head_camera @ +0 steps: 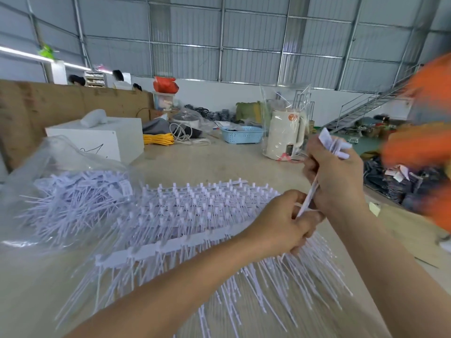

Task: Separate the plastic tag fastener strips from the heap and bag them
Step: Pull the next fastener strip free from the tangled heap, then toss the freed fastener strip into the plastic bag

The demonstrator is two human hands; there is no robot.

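Note:
A wide heap of white plastic tag fastener strips point(185, 215) lies spread across the table in front of me. My right hand point(336, 176) grips a small bundle of fasteners point(334, 145), whose heads stick out above my fist and whose tails run down toward my left hand. My left hand point(280, 223) pinches the lower tails of that bundle just above the heap's right side. At the left lies a clear plastic bag point(68, 181), its mouth toward the heap, with many loose fasteners inside.
A white box point(102, 137) stands behind the bag. Farther back are yellow cord point(158, 139), a blue basket point(241, 134) and a white kettle in plastic wrap point(284, 135). A blurred person in orange point(424, 152) is at the right, beyond the table's edge.

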